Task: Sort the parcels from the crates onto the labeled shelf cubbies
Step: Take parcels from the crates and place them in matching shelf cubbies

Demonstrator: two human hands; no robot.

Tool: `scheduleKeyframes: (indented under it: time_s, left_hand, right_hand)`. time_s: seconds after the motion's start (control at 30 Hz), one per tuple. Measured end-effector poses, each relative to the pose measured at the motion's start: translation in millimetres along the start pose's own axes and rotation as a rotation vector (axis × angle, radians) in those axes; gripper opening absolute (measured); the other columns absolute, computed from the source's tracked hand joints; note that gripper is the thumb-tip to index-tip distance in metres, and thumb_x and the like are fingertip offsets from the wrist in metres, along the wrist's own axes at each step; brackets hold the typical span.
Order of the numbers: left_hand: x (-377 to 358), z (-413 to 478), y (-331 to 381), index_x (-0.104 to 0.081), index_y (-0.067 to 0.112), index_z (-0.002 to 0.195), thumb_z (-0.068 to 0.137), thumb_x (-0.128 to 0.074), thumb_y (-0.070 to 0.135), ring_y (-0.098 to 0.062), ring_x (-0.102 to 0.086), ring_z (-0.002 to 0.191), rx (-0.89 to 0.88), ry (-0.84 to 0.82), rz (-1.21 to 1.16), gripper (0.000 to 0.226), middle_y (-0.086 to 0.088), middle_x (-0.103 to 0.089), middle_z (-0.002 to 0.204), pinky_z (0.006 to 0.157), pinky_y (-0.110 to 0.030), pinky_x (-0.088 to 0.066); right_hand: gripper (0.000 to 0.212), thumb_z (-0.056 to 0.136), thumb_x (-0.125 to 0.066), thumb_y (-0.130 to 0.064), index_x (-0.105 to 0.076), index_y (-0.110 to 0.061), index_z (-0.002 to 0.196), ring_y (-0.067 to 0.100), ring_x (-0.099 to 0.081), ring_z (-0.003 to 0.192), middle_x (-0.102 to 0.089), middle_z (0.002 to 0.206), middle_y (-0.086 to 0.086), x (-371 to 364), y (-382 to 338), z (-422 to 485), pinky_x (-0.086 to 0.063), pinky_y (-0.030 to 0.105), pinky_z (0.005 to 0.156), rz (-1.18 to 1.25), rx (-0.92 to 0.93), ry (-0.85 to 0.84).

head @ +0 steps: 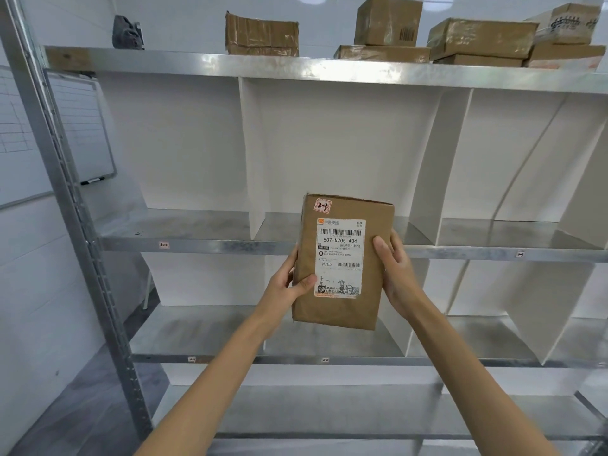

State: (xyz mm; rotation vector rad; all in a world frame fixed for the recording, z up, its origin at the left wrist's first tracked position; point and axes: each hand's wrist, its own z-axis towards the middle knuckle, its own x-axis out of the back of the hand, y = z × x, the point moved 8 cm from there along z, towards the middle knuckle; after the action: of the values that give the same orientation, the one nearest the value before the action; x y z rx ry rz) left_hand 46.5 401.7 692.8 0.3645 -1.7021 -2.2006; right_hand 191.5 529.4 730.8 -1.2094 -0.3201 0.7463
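The metal shelf (256, 246) in front of you has every visible cubby bare, with cartons only on its top board, so most of the sorting looks still ahead. You hold one brown parcel (342, 261) upright before the middle cubbies, long axis vertical, label toward you. Your left hand (289, 287) and right hand (396, 271) clasp its two sides.

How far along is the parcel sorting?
Barely begun, it seems: every shelf cubby in view holds nothing. In hand: one brown parcel, held by left hand and right hand. Several cardboard boxes sit on top; the crates are out of view.
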Motion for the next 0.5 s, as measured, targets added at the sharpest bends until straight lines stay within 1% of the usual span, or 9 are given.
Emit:
scheduleKeyframes:
  time_s: [0.07, 0.13, 0.17, 0.2, 0.27, 0.37, 0.43, 0.5]
  left_hand:
    - [-2.7, -2.8, -3.3, -0.034, 0.038, 0.14, 0.085, -0.063, 0.025, -0.016, -0.053, 0.123, 0.017, 0.063, -0.051, 0.064, 0.007, -0.056, 0.133, 0.101, -0.042, -0.047]
    - [-10.0, -9.0, -5.3, -0.031, 0.035, 0.143, 0.09, -0.059, 0.019, -0.013, -0.053, 0.122, 0.029, 0.09, -0.059, 0.062, 0.007, -0.053, 0.134, 0.097, -0.034, -0.05]
    - [-13.7, -13.5, -6.5, -0.029, 0.032, 0.144, 0.091, -0.058, 0.017, -0.01, -0.05, 0.122, 0.031, 0.098, -0.021, 0.063, 0.009, -0.05, 0.135, 0.096, -0.029, -0.05]
    - [-16.5, -17.7, -9.4, -0.029, 0.029, 0.145, 0.092, -0.058, 0.016, -0.006, -0.045, 0.122, 0.037, 0.113, 0.037, 0.062, 0.011, -0.044, 0.133, 0.097, -0.026, -0.047]
    - [-18.2, -25.7, -21.9, -0.033, 0.025, 0.143, 0.091, -0.058, 0.018, -0.004, -0.036, 0.121, 0.077, 0.154, 0.154, 0.058, 0.01, -0.034, 0.13, 0.102, -0.028, -0.041]
    - [-15.0, -37.3, -47.7, -0.036, 0.022, 0.142, 0.089, -0.063, 0.018, -0.008, -0.037, 0.119, 0.141, 0.194, 0.225, 0.06, 0.004, -0.032, 0.123, 0.108, -0.029, -0.036]
    - [-10.5, -43.1, -60.4, -0.04, 0.02, 0.141, 0.088, -0.064, 0.016, -0.007, -0.041, 0.113, 0.168, 0.205, 0.247, 0.058, 0.002, -0.036, 0.119, 0.107, -0.028, -0.037]
    - [-3.2, -44.7, -66.6, -0.044, 0.018, 0.139, 0.087, -0.065, 0.015, -0.01, -0.045, 0.114, 0.184, 0.212, 0.271, 0.056, 0.0, -0.042, 0.118, 0.102, -0.026, -0.04]
  right_hand:
    - [0.059, 0.085, -0.062, -0.044, -0.039, -0.031, 0.137, 0.019, -0.063, 0.11, -0.063, 0.124, -0.001, -3.3, 7.9, -3.6, -0.054, 0.039, 0.089, -0.083, 0.006, 0.009]
    - [0.058, 0.083, -0.061, -0.042, -0.041, -0.03, 0.136, 0.018, -0.065, 0.107, -0.065, 0.122, -0.002, -0.7, 22.4, -10.9, -0.054, 0.039, 0.088, -0.107, -0.02, 0.04]
    - [0.055, 0.083, -0.06, -0.042, -0.042, -0.03, 0.134, 0.017, -0.066, 0.105, -0.065, 0.121, -0.001, 2.5, 31.7, -15.5, -0.054, 0.04, 0.089, -0.108, -0.042, 0.059]
    - [0.051, 0.085, -0.059, -0.041, -0.044, -0.03, 0.132, 0.018, -0.066, 0.105, -0.065, 0.121, 0.0, 6.3, 41.1, -20.5, -0.054, 0.041, 0.09, -0.113, -0.068, 0.076]
    - [0.045, 0.087, -0.058, -0.039, -0.045, -0.03, 0.129, 0.019, -0.066, 0.105, -0.066, 0.12, 0.0, 13.1, 58.7, -31.7, -0.052, 0.045, 0.092, -0.131, -0.109, 0.099]
    - [0.052, 0.086, -0.059, -0.037, -0.039, -0.025, 0.132, 0.022, -0.065, 0.107, -0.065, 0.12, 0.002, 18.2, 80.0, -49.0, -0.051, 0.048, 0.093, -0.143, -0.154, 0.119]
    - [0.049, 0.089, -0.057, -0.033, -0.036, -0.024, 0.132, 0.021, -0.064, 0.107, -0.064, 0.121, 0.003, 17.1, 89.4, -58.6, -0.054, 0.042, 0.089, -0.165, -0.175, 0.126]
    - [0.046, 0.091, -0.056, -0.03, -0.035, -0.024, 0.132, 0.017, -0.062, 0.108, -0.062, 0.123, 0.003, 14.1, 95.4, -63.7, -0.055, 0.029, 0.08, -0.181, -0.181, 0.14]
